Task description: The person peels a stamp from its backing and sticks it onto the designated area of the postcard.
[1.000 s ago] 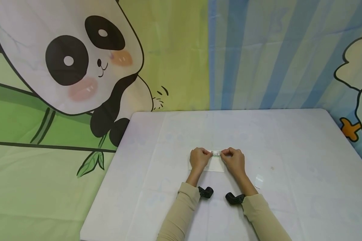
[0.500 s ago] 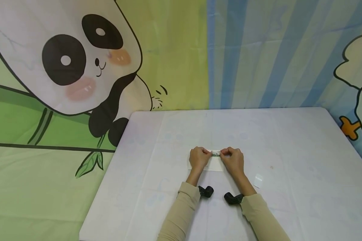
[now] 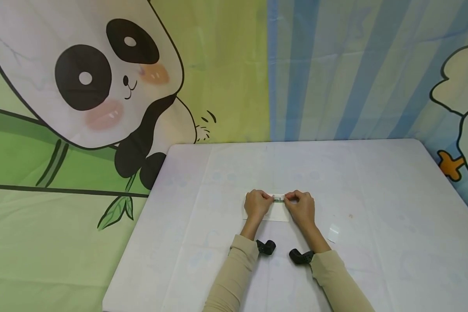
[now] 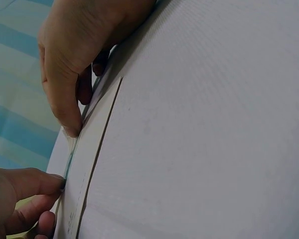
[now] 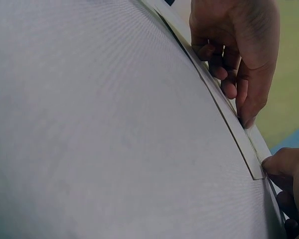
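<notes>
A flat white card (image 3: pixel 277 213) lies on the table under both hands. Across its far edge runs a narrow strip with green marks (image 3: pixel 278 199), its two ends between the fingertips of the two hands. My left hand (image 3: pixel 256 205) pinches the left end with thumb and forefinger. At the other end, my right hand (image 3: pixel 302 209) pinches it the same way. Seen from the left wrist, the strip (image 4: pixel 71 158) looks thin and greenish, close over the card (image 4: pixel 100 132). The right wrist view shows the card's corner (image 5: pixel 256 174) beside my right thumb.
A small clear, shiny piece (image 3: pixel 333 233) lies on the white table (image 3: pixel 394 268) to the right of my right forearm. Black wrist devices (image 3: pixel 266 247) sit at both cuffs. Behind the table hangs a printed cloth (image 3: pixel 226 65) with a panda.
The head view has shifted very slightly. Both hands keep their pinch on the strip over the card, and the strip's green marks look darker than a second ago.
</notes>
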{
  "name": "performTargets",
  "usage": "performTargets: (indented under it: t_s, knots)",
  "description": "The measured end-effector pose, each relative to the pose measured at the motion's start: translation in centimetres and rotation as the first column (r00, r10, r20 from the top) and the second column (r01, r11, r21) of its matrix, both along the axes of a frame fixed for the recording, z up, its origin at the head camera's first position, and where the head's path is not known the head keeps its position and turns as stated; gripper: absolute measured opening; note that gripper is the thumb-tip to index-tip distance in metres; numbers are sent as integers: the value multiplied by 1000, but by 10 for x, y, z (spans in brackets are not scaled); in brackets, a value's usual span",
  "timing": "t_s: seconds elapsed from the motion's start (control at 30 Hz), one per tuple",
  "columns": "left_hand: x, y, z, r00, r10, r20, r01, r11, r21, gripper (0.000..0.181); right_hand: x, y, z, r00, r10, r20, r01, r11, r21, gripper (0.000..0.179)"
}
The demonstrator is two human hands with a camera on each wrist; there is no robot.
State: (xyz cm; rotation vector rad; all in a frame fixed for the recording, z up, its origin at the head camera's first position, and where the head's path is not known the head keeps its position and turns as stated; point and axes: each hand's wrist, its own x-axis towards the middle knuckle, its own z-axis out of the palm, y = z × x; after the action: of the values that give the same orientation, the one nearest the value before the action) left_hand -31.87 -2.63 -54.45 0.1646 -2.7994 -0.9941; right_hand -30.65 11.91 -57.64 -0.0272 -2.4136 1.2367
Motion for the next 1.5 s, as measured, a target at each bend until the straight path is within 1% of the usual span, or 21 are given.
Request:
performTargets:
  t_s: [0.2,0.4,0.6,1.0,1.13,1.3,1.4,1.5]
  knots:
    - [-1,-1,0,1000,6,1,-6,1000,0,16,0,0,-2,1000,8,-29,-9,1000,-5,8]
    - [-1,-1,-1,1000,10,3,-10,1000,0,16,1,1,-4,999,6,-46,-6,1000,6,9]
    - [0,0,-2,1000,1,14,-2,1000,7,16,3,2,-3,997,7,-75,-5,1000,29,11]
    - [-1,1,-4,999,2,32,-2,1000,13,18,4,3,-3,999,3,-39,-1,999,51,13]
    - [-1,1,-3,999,-1,40,1,1000,11,19,5,3,-3,1000,0,-18,1,999,48,18]
    - [0,0,-1,1000,0,31,-1,1000,21,19,6,3,-2,1000,14,13,-14,999,46,26]
    - [0,0,-1,1000,0,29,0,1000,26,19,7,3,-2,1000,27,10,-27,998,64,30]
    - [0,0,0,999,3,32,-4,1000,18,19,7,3,-2,999,42,-16,-40,995,96,32]
